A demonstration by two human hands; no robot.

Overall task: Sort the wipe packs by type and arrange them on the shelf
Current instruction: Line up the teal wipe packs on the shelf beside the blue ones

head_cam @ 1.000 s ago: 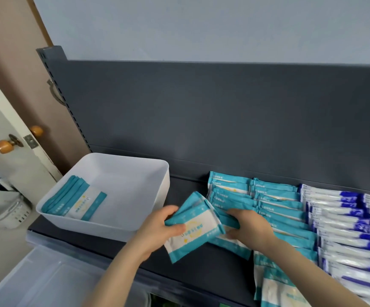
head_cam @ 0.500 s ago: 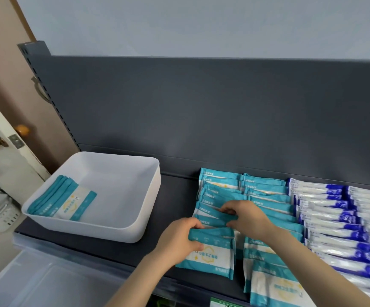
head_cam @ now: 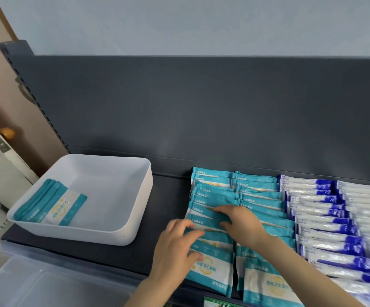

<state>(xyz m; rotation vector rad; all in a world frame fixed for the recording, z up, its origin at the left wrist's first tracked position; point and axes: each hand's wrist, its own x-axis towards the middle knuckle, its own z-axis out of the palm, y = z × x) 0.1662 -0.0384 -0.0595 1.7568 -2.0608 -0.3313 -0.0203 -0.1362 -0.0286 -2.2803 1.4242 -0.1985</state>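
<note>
Left hand (head_cam: 175, 248) and right hand (head_cam: 240, 226) press flat on teal wipe packs (head_cam: 257, 197).

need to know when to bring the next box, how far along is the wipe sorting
Mostly done: teal packs and blue-and-white packs stand in separate rows on the shelf. In hand: the left hand and right hand press on the left teal row, apparently seating packs. Left: a few spare teal packs lying in the white bin.
</note>
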